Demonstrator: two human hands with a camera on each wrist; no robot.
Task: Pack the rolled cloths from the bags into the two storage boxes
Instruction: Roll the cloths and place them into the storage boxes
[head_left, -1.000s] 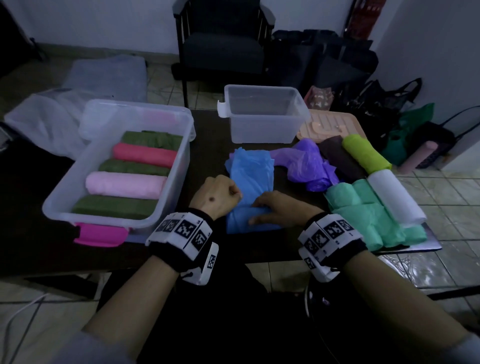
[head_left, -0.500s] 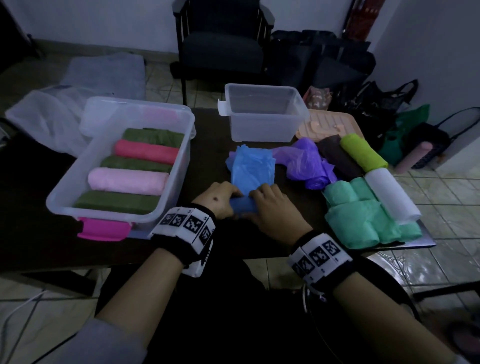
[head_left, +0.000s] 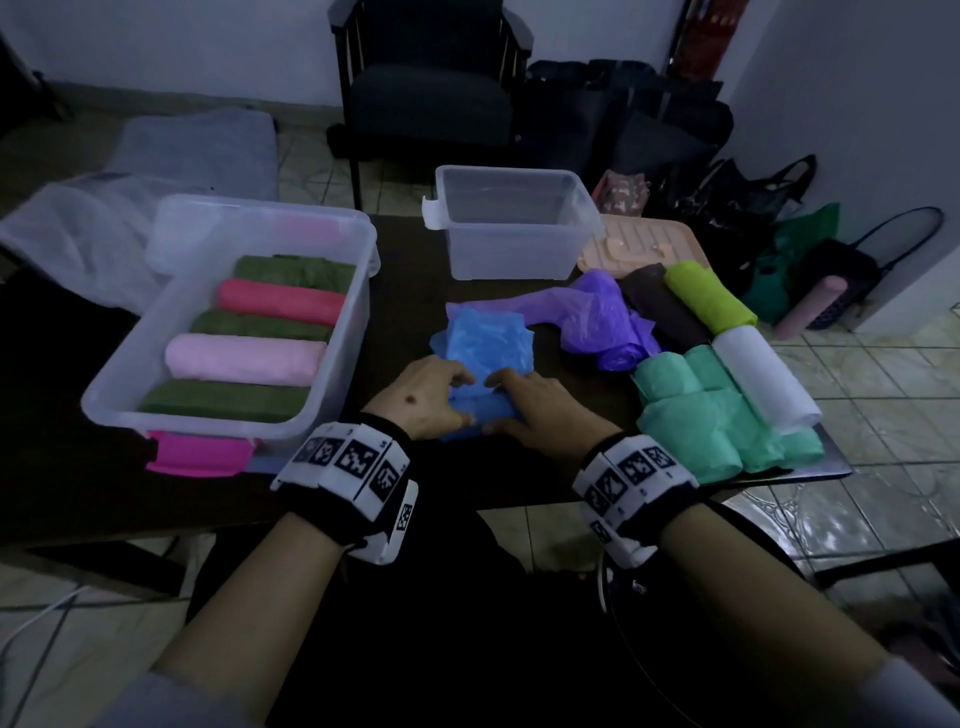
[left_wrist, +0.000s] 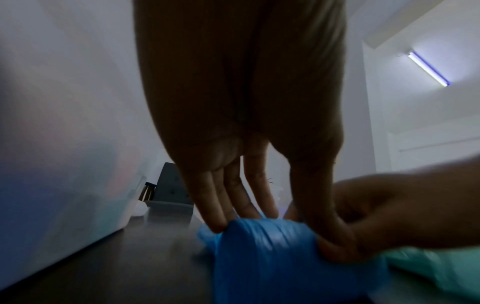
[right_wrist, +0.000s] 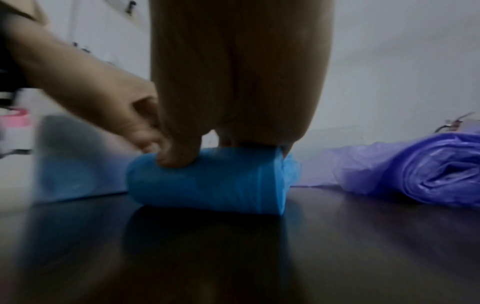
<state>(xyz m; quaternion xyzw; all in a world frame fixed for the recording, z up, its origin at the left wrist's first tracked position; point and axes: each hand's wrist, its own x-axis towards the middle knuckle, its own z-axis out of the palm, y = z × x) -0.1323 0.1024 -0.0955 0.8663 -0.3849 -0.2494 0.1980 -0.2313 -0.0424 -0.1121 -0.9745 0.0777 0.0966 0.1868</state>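
Rolling the blue bag (head_left: 485, 364) tighter than a second ago, both hands, left hand (head_left: 422, 397) and right hand (head_left: 540, 408), grip its roll on the counter (head_left: 405, 291), nearly ready for the empty box (head_left: 511, 228).

Dark armchair (head_left: 431, 98), black bags on floor (head_left: 623, 124), peach lid (head_left: 644, 244), ceiling tube light (left_wrist: 428, 69)

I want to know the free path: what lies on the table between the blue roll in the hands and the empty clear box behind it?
In the head view, only the unrolled part of the blue bag, then bare dark table, before the empty box.
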